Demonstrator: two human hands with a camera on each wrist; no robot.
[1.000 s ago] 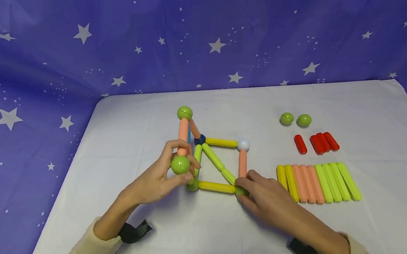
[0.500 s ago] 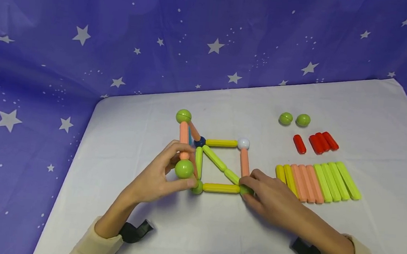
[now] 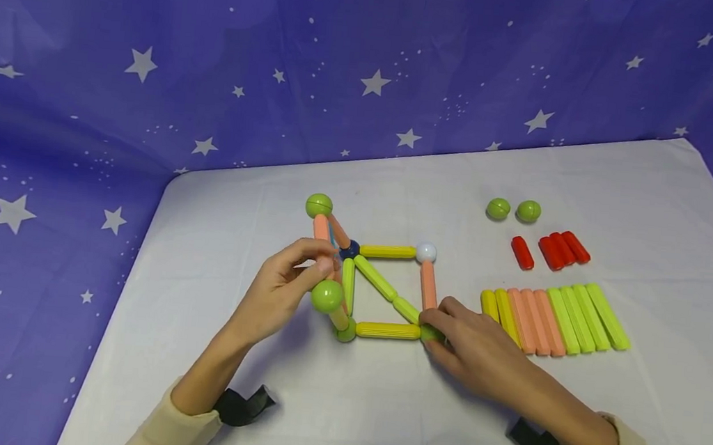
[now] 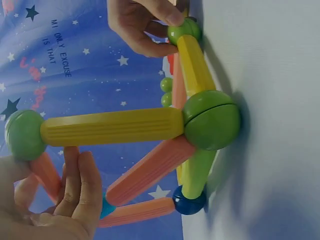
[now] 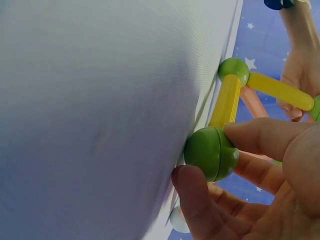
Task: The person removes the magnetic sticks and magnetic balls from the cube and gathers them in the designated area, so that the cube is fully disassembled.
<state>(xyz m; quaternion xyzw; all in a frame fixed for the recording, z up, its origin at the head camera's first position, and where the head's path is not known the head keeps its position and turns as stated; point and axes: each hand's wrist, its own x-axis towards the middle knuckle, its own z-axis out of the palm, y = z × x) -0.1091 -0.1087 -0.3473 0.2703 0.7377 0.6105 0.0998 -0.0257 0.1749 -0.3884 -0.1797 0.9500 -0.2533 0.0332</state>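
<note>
A frame of coloured rods and balls stands before me. Its flat base has a yellow front rod [image 3: 388, 330], a white ball [image 3: 426, 252] and a dark blue ball [image 3: 349, 250]. At its left side, a yellow upright rod [image 4: 115, 126] bears a raised green ball [image 3: 327, 296]. From there a pink rod [image 3: 321, 227] runs back to another raised green ball [image 3: 319, 205]. My left hand [image 3: 276, 286] pinches this pink rod between thumb and fingers. The right hand [image 3: 479, 344] pinches the green ball [image 5: 210, 152] at the base's front right corner.
Right of the frame lies a row of yellow, pink and lime rods [image 3: 581, 318]. Several short red rods [image 3: 560, 252] lie behind it. Two loose green balls [image 3: 499, 208] sit farther back. A starry blue cloth [image 3: 319, 59] hangs behind the white table [image 3: 238, 206].
My left thumb has moved up from beside the raised front green ball to the pink rod. The frame's front corners have shifted slightly right; the right hand has kept its grip on the ball.
</note>
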